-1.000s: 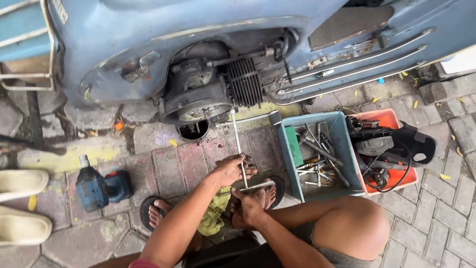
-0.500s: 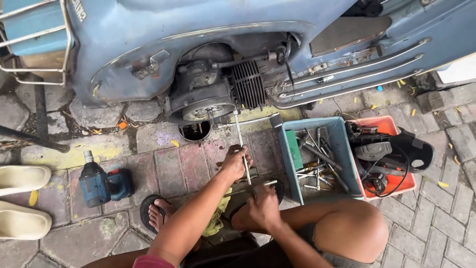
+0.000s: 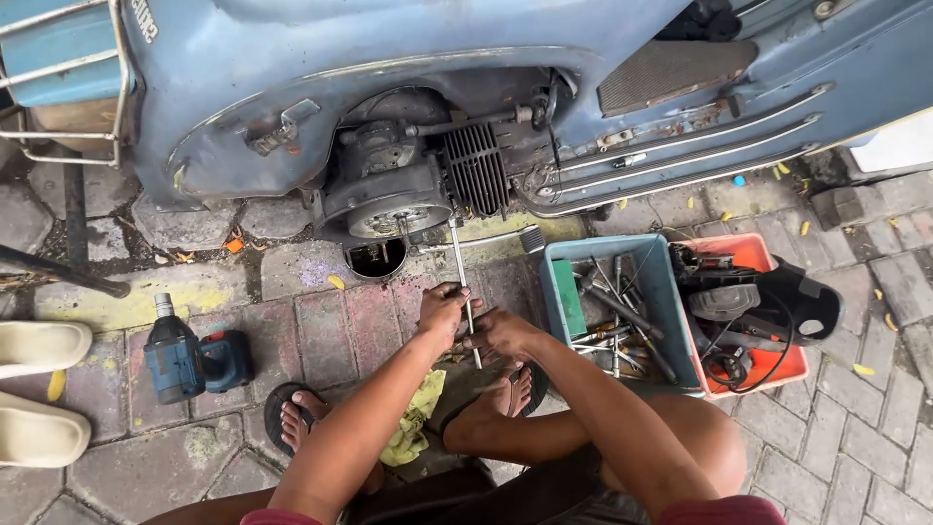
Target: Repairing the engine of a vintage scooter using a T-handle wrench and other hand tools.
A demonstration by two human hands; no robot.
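Both hands clamped on a long metal wrench (image 3: 461, 282), left hand (image 3: 442, 309) and right hand (image 3: 498, 332) close together at the near end of the shaft. Far end points up at the underside of the scooter engine (image 3: 398, 190), just below the finned cylinder. Looks like the step is seating or turning a fastener there; next move would need steady torque with the shaft kept in line. Blue tool tray (image 3: 622, 306) right of the engine, cordless driver (image 3: 190, 355) lower left.
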